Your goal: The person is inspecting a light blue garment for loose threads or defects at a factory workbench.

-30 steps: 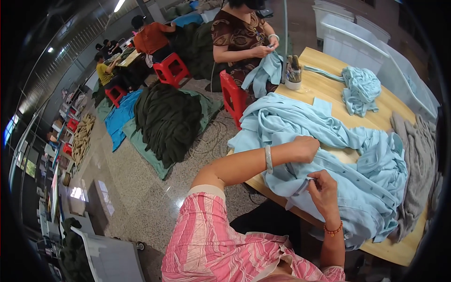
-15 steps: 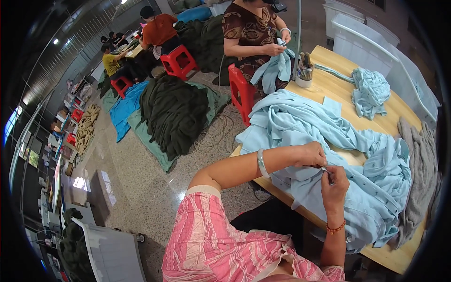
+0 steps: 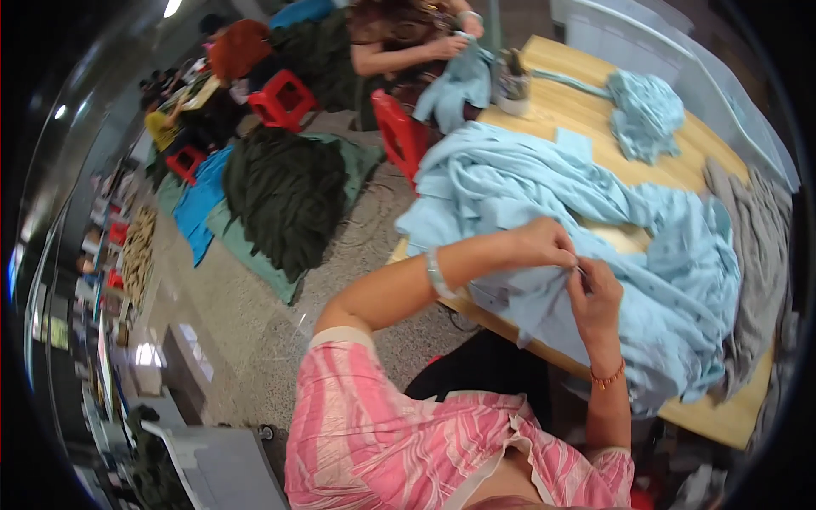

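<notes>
Above a heap of light blue garments (image 3: 510,170) on the wooden table, my two hands meet fingertip to fingertip. My left hand (image 3: 544,241), with a pale bangle (image 3: 437,274) on its wrist, is closed in a pinch. Just right of it and slightly lower, my right hand (image 3: 598,293) is pinched too, a beaded bracelet (image 3: 608,375) below it. Something small and thin lies between the fingertips, too small to name. Light blue cloth with small dark dots along one edge spreads beneath both hands.
On the table (image 3: 552,59) lie a bunched light blue bundle (image 3: 646,115), grey knit cloth (image 3: 752,263) and a cup of tools (image 3: 513,89). White bins (image 3: 633,38) stand behind. Across the table's far left corner sits a co-worker (image 3: 399,59) handling blue cloth, beside a red stool (image 3: 398,136).
The whole view has shifted, so the table and room sit higher and further left. My hands stay pinched together over the blue cloth, with their fingertips slightly altered in position.
</notes>
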Available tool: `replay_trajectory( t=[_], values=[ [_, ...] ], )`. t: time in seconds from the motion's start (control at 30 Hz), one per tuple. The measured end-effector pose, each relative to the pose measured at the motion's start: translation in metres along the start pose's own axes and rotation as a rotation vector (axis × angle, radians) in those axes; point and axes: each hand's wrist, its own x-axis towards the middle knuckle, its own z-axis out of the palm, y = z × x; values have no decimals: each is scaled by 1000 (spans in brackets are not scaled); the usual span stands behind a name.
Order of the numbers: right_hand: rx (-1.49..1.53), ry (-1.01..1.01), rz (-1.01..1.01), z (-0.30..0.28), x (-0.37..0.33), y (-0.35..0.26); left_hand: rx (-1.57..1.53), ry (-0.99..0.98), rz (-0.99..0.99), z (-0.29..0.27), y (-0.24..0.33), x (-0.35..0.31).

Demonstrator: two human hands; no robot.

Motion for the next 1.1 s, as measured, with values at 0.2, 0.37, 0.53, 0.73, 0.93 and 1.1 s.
replay_trajectory(
  t=[0.2, 0.37, 0.53, 0.73, 0.93, 1.1],
  values=[
    [38, -26, -13, -3, 1, 9, 308, 118, 59, 13, 15, -16],
    [70, -72, -6, -7, 0, 13, 481, 219, 104, 19, 26, -17],
    [129, -132, 8, -10, 0, 15, 435, 169, 83, 18, 23, -19],
    [151, -186, 26, -15, 4, 17, 262, 183, 35, 17, 12, -18],
    [678, -293, 628, -16, 7, 18, 186, 181, 41, 19, 8, -21],
    [796, -341, 727, -18, 11, 22, 154, 211, 54, 24, 7, -25]
  ],
)
